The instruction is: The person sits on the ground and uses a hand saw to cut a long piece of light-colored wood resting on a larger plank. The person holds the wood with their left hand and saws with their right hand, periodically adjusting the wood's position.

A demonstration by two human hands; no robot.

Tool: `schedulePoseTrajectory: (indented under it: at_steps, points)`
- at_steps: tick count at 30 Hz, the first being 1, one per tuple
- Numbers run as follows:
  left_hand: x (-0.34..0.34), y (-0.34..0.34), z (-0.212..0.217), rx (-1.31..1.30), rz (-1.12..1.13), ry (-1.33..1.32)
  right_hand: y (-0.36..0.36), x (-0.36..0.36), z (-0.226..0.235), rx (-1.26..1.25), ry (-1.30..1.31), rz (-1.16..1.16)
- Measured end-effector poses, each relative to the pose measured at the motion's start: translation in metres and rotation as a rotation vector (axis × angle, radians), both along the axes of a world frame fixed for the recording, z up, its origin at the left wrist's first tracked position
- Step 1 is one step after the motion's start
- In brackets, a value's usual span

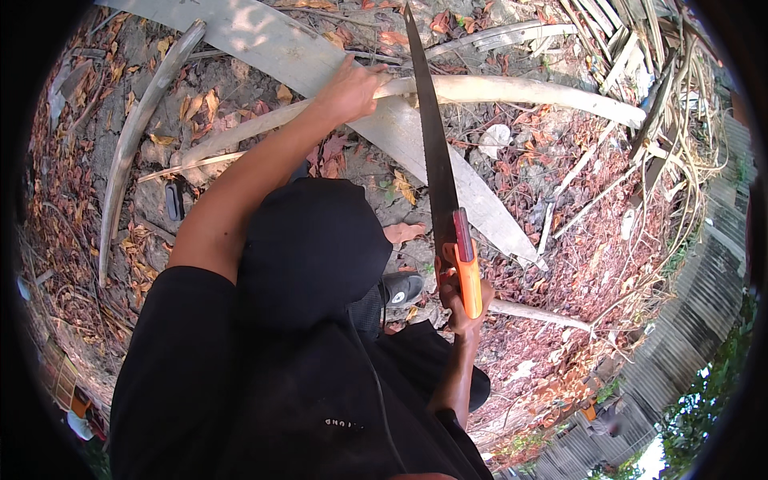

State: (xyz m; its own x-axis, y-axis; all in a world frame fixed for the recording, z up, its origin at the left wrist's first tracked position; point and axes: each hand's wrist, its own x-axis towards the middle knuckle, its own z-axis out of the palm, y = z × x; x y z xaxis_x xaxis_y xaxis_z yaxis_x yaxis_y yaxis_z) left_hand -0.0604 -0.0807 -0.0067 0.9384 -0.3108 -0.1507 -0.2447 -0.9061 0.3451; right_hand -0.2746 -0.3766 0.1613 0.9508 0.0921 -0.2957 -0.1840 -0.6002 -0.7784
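Observation:
My right hand [464, 306] is wrapped round the orange handle of a hand saw [433, 136]. The long dark blade points away from me, its toothed edge on the left, and crosses over a pale peeled pole [528, 90]. Whether the teeth touch the wood, I cannot tell. Just left of the blade, my left hand [350, 90] grips the pole, its fingers closed over the top. Under the pole a wide grey plank [272, 42] slants from the far left toward the right.
A bent grey branch [132, 140] lies at the left, near a small dark object [174, 202]. Piled sticks [640, 56] fill the far right. Dry leaves and twigs litter the ground. My shoe [402, 288] stands below the plank. Corrugated sheeting [680, 336] runs along the right.

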Motion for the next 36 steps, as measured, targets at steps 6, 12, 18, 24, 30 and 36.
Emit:
schedulePoseTrajectory:
  at_steps: [6,12,18,24,30,36]
  points:
    - [0.012,0.008,0.0,0.115,-0.044,0.055,-0.01,0.016,-0.036,0.145,-0.007,-0.115]
    - [-0.013,0.001,-0.013,-0.077,0.015,-0.206,-0.009,-0.012,-0.004,0.069,-0.065,0.009]
    - [-0.009,0.01,0.002,-0.035,-0.032,-0.471,0.012,0.035,-0.031,-0.04,-0.078,-0.013]
    - [-0.026,-0.01,0.015,-0.037,0.181,-0.085,-0.01,-0.008,-0.017,0.022,-0.066,-0.001]
    - [-0.013,0.002,0.0,-0.022,0.122,-0.221,0.009,0.011,0.002,-0.019,-0.016,0.029]
    - [-0.007,0.005,-0.006,0.013,0.066,-0.168,0.009,0.021,-0.003,-0.089,-0.001,0.079]
